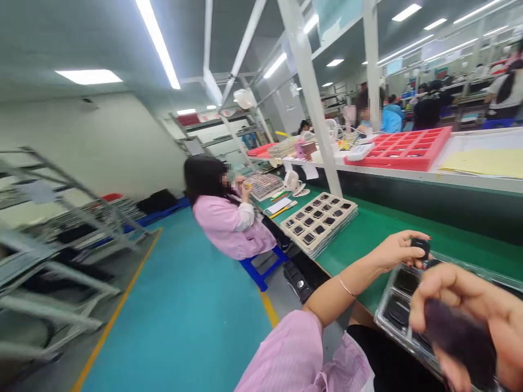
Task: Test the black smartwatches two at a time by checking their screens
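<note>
My left hand [398, 251] pinches a small black rectangular part [420, 248] between thumb and fingertips, just above the far edge of a clear plastic tray [386, 310]. The tray holds dark parts in separate pockets, including one black part [398, 313]. My right hand [457, 310] is close above the tray and grips a dark, motion-blurred object [460, 343], perhaps a brush. The blur hides its exact kind. My right hand also hides part of the tray.
A green-topped workbench [379, 228] runs along the right, with a beige tray of black parts [318, 223] on it. A red tray [398, 148] sits on the upper shelf. A co-worker in a pink smock [226, 218] sits on a blue stool at the bench.
</note>
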`<state>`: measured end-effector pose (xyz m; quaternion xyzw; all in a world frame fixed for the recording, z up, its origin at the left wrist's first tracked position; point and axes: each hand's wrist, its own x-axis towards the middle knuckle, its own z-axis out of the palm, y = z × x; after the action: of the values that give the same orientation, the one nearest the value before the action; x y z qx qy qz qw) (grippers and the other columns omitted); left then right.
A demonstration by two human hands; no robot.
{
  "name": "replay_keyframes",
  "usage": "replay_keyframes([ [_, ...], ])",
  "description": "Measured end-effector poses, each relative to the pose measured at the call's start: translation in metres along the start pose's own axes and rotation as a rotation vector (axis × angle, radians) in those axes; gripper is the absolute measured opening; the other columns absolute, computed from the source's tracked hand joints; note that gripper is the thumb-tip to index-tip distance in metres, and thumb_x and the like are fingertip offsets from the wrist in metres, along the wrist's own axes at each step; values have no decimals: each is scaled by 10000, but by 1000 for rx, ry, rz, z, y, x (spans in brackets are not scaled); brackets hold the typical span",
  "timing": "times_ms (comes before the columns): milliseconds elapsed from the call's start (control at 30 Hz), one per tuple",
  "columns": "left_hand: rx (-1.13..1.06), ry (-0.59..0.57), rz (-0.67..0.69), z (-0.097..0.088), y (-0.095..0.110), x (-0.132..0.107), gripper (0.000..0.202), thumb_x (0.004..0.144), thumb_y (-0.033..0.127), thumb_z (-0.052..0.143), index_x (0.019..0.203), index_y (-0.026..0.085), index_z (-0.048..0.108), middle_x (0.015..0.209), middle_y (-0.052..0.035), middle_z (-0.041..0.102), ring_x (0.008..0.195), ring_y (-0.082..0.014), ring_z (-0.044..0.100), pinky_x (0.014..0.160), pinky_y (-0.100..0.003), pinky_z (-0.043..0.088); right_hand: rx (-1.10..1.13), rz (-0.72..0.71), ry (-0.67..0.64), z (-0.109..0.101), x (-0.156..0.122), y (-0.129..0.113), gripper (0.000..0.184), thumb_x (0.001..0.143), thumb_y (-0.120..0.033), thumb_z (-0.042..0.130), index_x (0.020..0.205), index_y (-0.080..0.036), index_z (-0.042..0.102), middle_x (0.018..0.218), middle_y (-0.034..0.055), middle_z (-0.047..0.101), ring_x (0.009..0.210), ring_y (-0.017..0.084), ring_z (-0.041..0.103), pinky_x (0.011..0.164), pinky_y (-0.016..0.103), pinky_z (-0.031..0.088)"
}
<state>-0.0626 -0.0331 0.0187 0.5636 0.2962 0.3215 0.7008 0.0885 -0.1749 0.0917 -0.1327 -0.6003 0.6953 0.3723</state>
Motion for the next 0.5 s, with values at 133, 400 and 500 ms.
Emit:
replay_keyframes([
  [133,99,-25,60,17,11,10,523,709,250,773,1200,144,626,848,-35,688,651,-109,623,562,-212,410,-171,128,699,-50,-30,-16,460,849,-594,695,1203,-303,721,1065,142,775,885,316,770,629,337,654],
  [400,155,-104,74,41,12,7,470,752,203,703,1207,147,596,967,-56,669,789,-150,704,620,-218,479,-371,200,801,-103,-79,6,504,841,-485,766,1279,-273,638,1229,125,718,972,295,743,759,412,649],
  [500,179,-99,65,46,9,8,354,821,322,677,1115,128,639,891,-49,678,673,-120,682,569,-201,445,-379,201,796,-99,-73,5,433,872,-525,709,1201,-248,659,1200,127,728,860,254,747,730,404,641],
])
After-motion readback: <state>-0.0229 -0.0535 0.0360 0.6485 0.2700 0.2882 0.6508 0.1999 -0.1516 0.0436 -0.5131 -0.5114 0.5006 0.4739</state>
